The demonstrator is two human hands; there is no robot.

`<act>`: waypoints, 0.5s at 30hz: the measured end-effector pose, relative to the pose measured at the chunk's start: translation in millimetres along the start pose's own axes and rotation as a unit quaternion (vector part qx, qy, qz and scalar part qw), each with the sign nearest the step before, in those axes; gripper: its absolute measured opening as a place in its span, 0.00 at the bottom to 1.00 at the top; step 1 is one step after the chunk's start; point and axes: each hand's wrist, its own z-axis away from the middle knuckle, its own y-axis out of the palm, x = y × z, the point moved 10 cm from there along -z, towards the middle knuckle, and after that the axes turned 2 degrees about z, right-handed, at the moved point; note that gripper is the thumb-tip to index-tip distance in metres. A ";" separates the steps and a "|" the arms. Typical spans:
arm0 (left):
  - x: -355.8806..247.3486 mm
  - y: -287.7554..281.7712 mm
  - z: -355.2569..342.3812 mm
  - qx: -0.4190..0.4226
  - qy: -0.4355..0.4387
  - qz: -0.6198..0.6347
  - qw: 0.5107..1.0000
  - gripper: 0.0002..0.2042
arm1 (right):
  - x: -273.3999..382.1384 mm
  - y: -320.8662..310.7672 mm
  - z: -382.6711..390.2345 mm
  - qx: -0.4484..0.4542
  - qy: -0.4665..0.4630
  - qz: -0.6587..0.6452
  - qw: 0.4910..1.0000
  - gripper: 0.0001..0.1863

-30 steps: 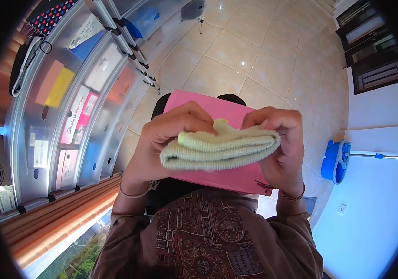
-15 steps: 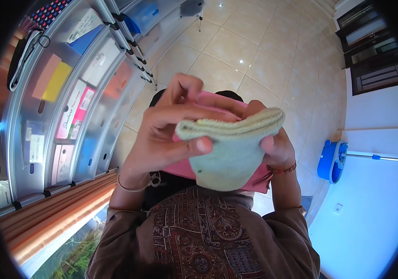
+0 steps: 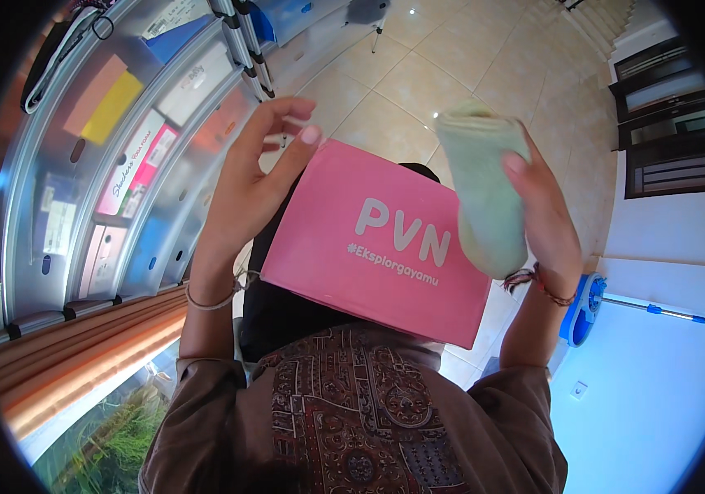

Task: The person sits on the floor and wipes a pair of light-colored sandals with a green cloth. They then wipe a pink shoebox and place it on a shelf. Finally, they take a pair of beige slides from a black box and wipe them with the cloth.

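Note:
A closed pink box (image 3: 328, 239) with white lettering lies across my lap, tilted down to the right. My right hand (image 3: 548, 210) grips a pale green folded pair of socks (image 3: 484, 185), held up over the box's right end, with the thumb on the near face and the other fingers mostly hidden behind. Beside the box's far left corner, my left hand (image 3: 255, 169) is raised with its fingers apart and nothing in them. It is nearest to that corner; I cannot tell whether it touches it.
Clear-fronted storage compartments (image 3: 76, 152) holding shoe boxes line the left side, above an orange-brown curtain (image 3: 97, 354). Metal poles (image 3: 239, 45) stand at the far left. Beyond my lap is tiled floor (image 3: 418, 78). A blue mop bucket (image 3: 584, 313) sits by the right wall.
The socks, held between both hands over the box, have moved right in my right hand alone. My left hand has let go and moved left, uncovering the box's top.

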 end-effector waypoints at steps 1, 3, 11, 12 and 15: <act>11.6 -1.3 9.1 -0.010 -0.033 -0.011 0.999 0.21 | 5.1 8.8 -7.5 -0.006 0.003 0.103 0.995 0.17; 5.9 3.4 30.4 -0.006 -0.036 -0.078 0.996 0.22 | 6.6 38.4 -26.5 0.029 -0.159 0.245 0.956 0.17; 50.6 27.5 76.5 0.106 -0.047 -0.179 0.977 0.22 | -40.6 125.1 -61.5 0.051 -0.258 0.485 0.834 0.19; 49.1 26.4 77.9 0.112 -0.091 -0.156 0.977 0.21 | -38.6 120.7 -70.9 0.046 -0.208 0.468 0.858 0.18; 51.8 20.0 76.1 0.097 -0.152 -0.103 0.978 0.21 | -40.3 122.7 -67.7 0.029 -0.246 0.441 0.863 0.17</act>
